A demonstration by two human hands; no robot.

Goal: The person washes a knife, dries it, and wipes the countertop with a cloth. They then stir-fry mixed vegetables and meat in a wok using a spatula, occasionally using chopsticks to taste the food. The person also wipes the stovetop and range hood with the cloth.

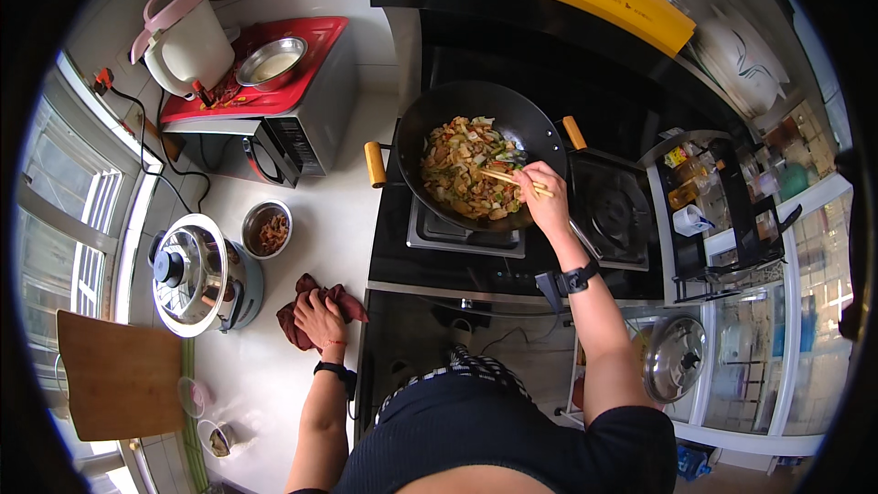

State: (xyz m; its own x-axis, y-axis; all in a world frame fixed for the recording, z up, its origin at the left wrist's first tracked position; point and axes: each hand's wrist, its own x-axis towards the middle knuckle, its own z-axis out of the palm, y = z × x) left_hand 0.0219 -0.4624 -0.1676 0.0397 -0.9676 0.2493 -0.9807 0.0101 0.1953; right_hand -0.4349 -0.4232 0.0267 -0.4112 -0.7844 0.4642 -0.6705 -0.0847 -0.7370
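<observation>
Over the left burner of the black stove sits a dark wok [480,99] with two wooden handles. Chopped vegetables and other stir-fried food [466,165] fill its bottom and left side. My right hand [545,195] grips wooden chopsticks [504,178], whose tips touch the food. A metal utensil handle [584,239] passes partly behind this hand, over the wok's lower right rim. On the white counter my left hand [320,319] rests on a crumpled dark red cloth [353,305]; whether its fingers grip the cloth is unclear.
Left on the counter stand a metal bowl of food [267,230] and an electric pot with a glass lid [192,274]. Behind them is a microwave [329,103] carrying a metal bowl [272,63] on a red tray. A wooden board [120,374] leans near the window; a condiment rack [713,206] is right.
</observation>
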